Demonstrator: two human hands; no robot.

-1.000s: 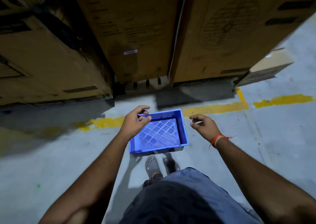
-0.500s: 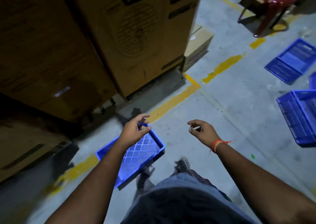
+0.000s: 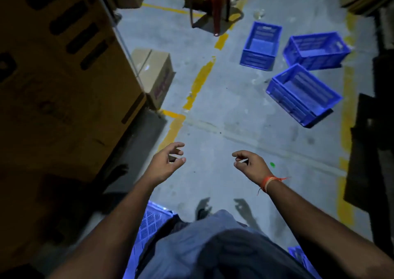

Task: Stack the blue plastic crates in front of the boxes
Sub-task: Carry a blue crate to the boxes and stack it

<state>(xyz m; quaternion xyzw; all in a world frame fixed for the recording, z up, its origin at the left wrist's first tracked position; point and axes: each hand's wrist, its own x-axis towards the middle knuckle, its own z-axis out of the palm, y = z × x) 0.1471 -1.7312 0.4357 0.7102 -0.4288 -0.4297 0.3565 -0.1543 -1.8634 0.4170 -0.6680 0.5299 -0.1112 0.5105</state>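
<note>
The left hand [image 3: 165, 164] has let go of the blue crate [image 3: 152, 223], which now sits near, behind the arms. Three more crates [image 3: 302, 93] show far right.

The person's body hides most of the blue crate [image 3: 152, 221] at their feet

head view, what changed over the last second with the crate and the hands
The left hand let go of the blue crate it held by the rim a second ago; that crate now lies low by the person's legs. The view has swung right, from the cardboard boxes toward three loose crates on the floor. Both hands hold nothing, as the right hand did before, fingers loosely curled.
</note>
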